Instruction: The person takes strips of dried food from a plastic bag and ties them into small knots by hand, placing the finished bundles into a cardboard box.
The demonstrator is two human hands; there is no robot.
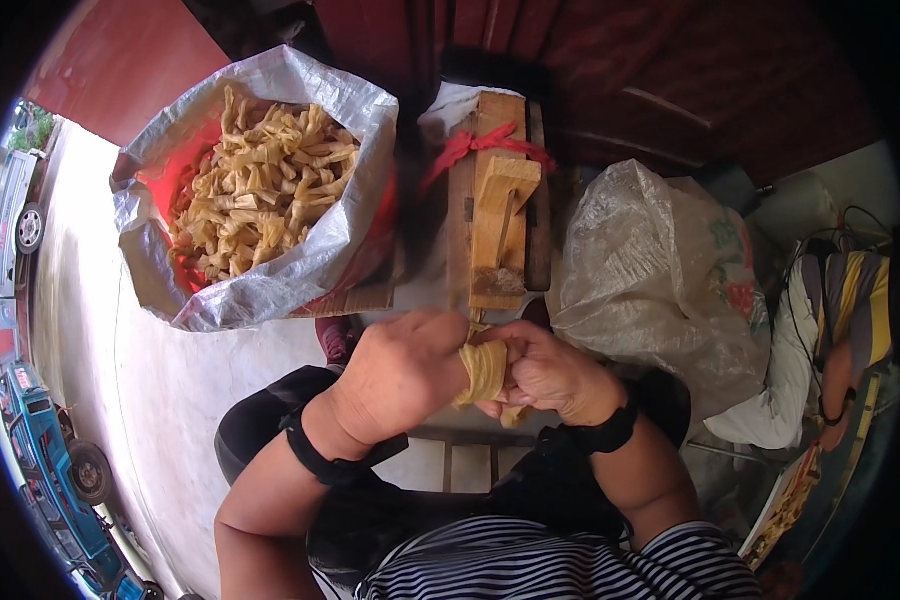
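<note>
Two hands met at the near end of a wooden stand (485,235); the left hand (405,365) was closed on a yellowish strip (484,372), and the right hand (555,372) was clamped on that same strip from the other side; the strip sat bunched in a band between them, just below the stand's near edge, which left little room ahead of the fingers; a silvery sack (260,308) bounded the space forward and left, and a clear plastic bag (635,270) crowded the forward right, while pale floor (185,400) lay open to the left; counted, there were one stand with one red cloth (460,148) tied around it, one sack holding yellowish knotted pieces (265,190) too many to count, one clear bag, two dark wristbands (610,432), and two vehicles (55,490) at the far left; one co-worker's hand (832,437) showed at the right, near a tray (770,520); red and green printing (738,270) marked the clear bag, crumpled by its folds.
</note>
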